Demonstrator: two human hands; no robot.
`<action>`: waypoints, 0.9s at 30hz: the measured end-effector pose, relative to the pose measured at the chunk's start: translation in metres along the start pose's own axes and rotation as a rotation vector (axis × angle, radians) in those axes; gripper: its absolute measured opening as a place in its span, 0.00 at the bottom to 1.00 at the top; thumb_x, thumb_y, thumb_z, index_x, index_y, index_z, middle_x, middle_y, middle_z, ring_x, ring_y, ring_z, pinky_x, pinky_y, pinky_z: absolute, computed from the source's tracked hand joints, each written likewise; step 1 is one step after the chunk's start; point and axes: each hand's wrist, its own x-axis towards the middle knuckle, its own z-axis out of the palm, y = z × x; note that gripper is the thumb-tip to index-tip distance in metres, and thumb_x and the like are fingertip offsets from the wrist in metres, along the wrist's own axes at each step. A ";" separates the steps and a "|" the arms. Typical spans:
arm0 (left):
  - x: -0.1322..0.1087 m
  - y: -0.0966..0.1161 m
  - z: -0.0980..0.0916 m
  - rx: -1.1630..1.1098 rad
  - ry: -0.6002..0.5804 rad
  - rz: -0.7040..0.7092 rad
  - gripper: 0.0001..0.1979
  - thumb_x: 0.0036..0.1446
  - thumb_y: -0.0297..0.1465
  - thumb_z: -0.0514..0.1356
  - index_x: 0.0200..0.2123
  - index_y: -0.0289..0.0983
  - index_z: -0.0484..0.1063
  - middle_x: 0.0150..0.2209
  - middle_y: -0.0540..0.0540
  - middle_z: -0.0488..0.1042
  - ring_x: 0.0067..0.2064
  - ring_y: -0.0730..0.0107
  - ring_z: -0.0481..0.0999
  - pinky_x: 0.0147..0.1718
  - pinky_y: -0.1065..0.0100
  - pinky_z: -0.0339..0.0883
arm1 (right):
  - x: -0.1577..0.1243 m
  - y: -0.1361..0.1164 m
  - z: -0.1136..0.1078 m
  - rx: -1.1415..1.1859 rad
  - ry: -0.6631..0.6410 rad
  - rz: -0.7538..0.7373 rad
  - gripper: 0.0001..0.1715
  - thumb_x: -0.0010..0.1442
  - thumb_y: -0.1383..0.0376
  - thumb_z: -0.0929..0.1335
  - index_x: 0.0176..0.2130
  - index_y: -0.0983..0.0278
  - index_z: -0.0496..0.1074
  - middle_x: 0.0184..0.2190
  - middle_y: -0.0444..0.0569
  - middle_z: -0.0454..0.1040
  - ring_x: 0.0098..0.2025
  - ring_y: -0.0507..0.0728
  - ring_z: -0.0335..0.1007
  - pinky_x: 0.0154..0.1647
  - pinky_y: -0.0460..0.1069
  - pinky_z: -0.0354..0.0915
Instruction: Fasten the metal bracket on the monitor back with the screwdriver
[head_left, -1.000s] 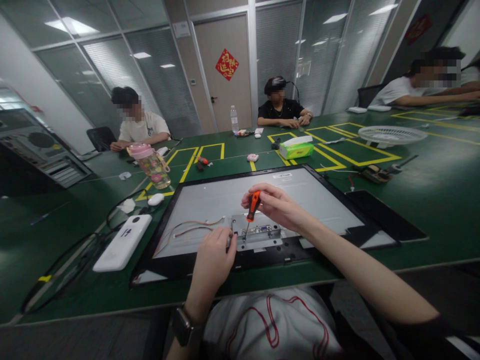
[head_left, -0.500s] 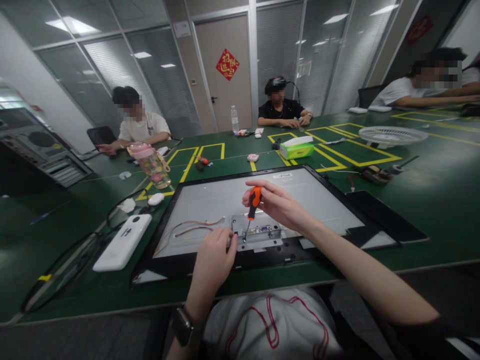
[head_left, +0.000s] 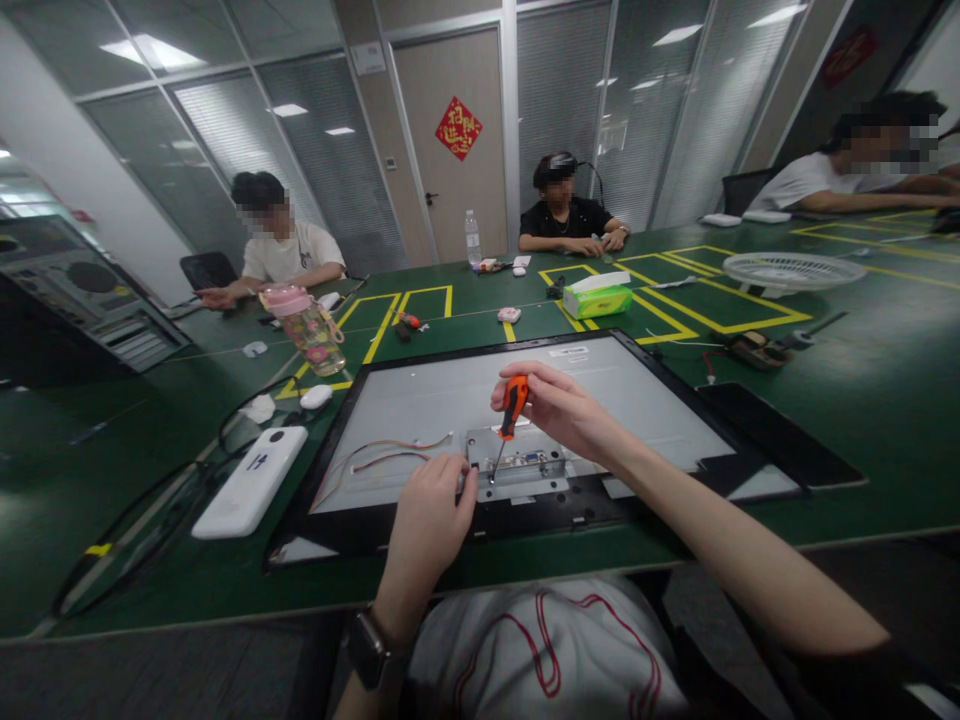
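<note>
Green table [head_left: 862, 400] fills the view, and on its near part lies a face-down monitor [head_left: 420, 400] where the right hand [head_left: 559, 408] grips an orange screwdriver [head_left: 510, 410] tilted over the metal bracket [head_left: 517, 462], its tip too small to make out, while the left hand [head_left: 431, 520] presses fingertips beside it, hiding the bracket's left edge.

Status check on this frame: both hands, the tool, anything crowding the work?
Right hand grips orange screwdriver, tip down on metal bracket. Left hand steadies bracket's left edge. Loose wires lie left, clear of the tip.
</note>
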 end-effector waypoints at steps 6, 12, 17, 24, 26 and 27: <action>-0.001 0.000 0.001 -0.003 -0.001 -0.002 0.08 0.64 0.29 0.53 0.31 0.38 0.67 0.30 0.48 0.72 0.34 0.64 0.72 0.34 0.66 0.61 | -0.001 0.003 -0.002 -0.063 0.021 -0.033 0.12 0.58 0.57 0.72 0.42 0.57 0.77 0.37 0.44 0.76 0.40 0.52 0.72 0.48 0.50 0.65; 0.000 0.000 0.002 0.004 -0.003 -0.005 0.07 0.64 0.29 0.53 0.32 0.38 0.67 0.31 0.48 0.72 0.34 0.63 0.72 0.34 0.65 0.62 | 0.000 0.001 0.001 0.015 -0.027 -0.007 0.15 0.63 0.57 0.69 0.48 0.58 0.74 0.37 0.46 0.77 0.44 0.53 0.73 0.50 0.51 0.65; 0.000 0.000 0.001 0.012 0.012 0.007 0.08 0.64 0.29 0.53 0.31 0.38 0.68 0.30 0.48 0.72 0.33 0.64 0.72 0.33 0.66 0.62 | 0.000 0.003 -0.001 -0.013 -0.008 -0.030 0.10 0.59 0.57 0.72 0.40 0.58 0.77 0.39 0.45 0.76 0.43 0.52 0.72 0.50 0.51 0.65; 0.001 0.000 0.000 0.019 0.023 0.015 0.09 0.64 0.29 0.52 0.31 0.38 0.67 0.29 0.48 0.72 0.32 0.65 0.72 0.32 0.66 0.61 | -0.001 -0.001 0.002 -0.005 -0.053 0.018 0.17 0.61 0.56 0.70 0.49 0.57 0.73 0.36 0.45 0.76 0.42 0.53 0.72 0.48 0.51 0.65; 0.001 0.001 0.000 0.017 0.025 0.019 0.09 0.64 0.29 0.52 0.31 0.38 0.67 0.29 0.48 0.72 0.32 0.65 0.72 0.32 0.66 0.61 | 0.000 -0.002 0.003 -0.005 -0.031 0.007 0.12 0.61 0.56 0.69 0.44 0.58 0.74 0.36 0.45 0.75 0.41 0.53 0.72 0.49 0.52 0.65; 0.001 0.001 0.000 0.014 0.029 0.022 0.09 0.64 0.29 0.51 0.31 0.38 0.67 0.29 0.48 0.72 0.32 0.65 0.72 0.32 0.66 0.61 | 0.000 -0.002 0.003 -0.007 -0.016 0.005 0.11 0.61 0.55 0.69 0.41 0.58 0.74 0.36 0.45 0.75 0.41 0.53 0.72 0.49 0.52 0.66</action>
